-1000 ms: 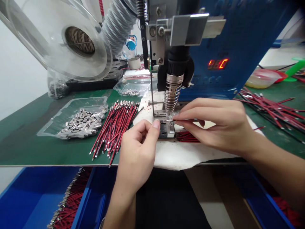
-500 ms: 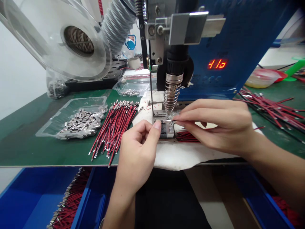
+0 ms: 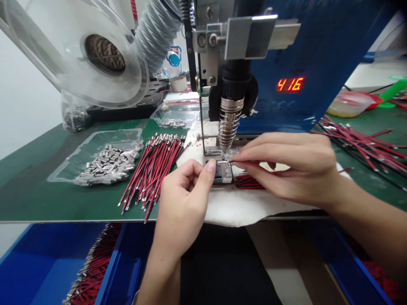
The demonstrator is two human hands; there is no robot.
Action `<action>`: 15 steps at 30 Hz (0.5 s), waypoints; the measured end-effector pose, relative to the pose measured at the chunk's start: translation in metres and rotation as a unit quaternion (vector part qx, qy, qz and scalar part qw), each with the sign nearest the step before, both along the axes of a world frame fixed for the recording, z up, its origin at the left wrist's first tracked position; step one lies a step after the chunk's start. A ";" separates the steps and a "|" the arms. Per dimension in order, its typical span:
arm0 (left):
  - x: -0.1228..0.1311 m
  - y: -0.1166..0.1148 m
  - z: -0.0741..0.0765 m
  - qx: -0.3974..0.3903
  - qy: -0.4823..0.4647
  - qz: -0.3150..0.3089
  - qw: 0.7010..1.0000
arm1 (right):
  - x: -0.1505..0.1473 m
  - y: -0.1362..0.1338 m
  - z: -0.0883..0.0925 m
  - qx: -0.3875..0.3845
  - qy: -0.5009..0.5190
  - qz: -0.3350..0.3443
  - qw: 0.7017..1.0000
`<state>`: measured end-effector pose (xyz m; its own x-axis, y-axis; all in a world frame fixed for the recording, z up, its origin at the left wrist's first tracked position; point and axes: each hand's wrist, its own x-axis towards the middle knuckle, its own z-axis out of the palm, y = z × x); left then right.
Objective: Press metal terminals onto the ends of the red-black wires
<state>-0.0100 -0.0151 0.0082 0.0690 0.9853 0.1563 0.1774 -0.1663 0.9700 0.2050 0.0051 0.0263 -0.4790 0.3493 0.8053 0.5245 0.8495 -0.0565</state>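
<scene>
My left hand [image 3: 186, 199] is closed in a pinch, thumb against curled fingers, at the left end of a small silver cylindrical part [image 3: 222, 162]. That part lies across the small metal fixture [image 3: 224, 173] under the soldering machine's spring-wrapped head [image 3: 230, 123]. From the right, my right hand [image 3: 292, 165] pinches a thin wire between thumb and fingertips, its tip at the part's right end. The fingers hide most of that wire. Below my right hand, a bundle of red and black wires [image 3: 249, 181] lies on a white sheet [image 3: 235, 207].
A clear tray [image 3: 66, 167] of silver parts and a pile of wired parts [image 3: 155, 169] lie to the left. More loose wires [image 3: 365, 144] lie at right. The machine's blue body [image 3: 286, 51] rises behind; blue bins [image 3: 47, 262] sit below the table edge.
My hands stay almost in place. The red display has changed and now reads about 416. The silver part at my fingertips has shifted very slightly.
</scene>
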 end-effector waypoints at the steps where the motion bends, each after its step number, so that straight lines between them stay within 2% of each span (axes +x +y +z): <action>1: 0.000 0.000 0.000 0.001 -0.001 0.000 1.000 | 0.000 0.000 0.000 -0.001 -0.001 -0.003 1.000; 15: 0.002 -0.001 0.002 -0.004 0.003 0.005 1.000 | 0.000 0.001 -0.001 -0.002 -0.006 -0.014 1.000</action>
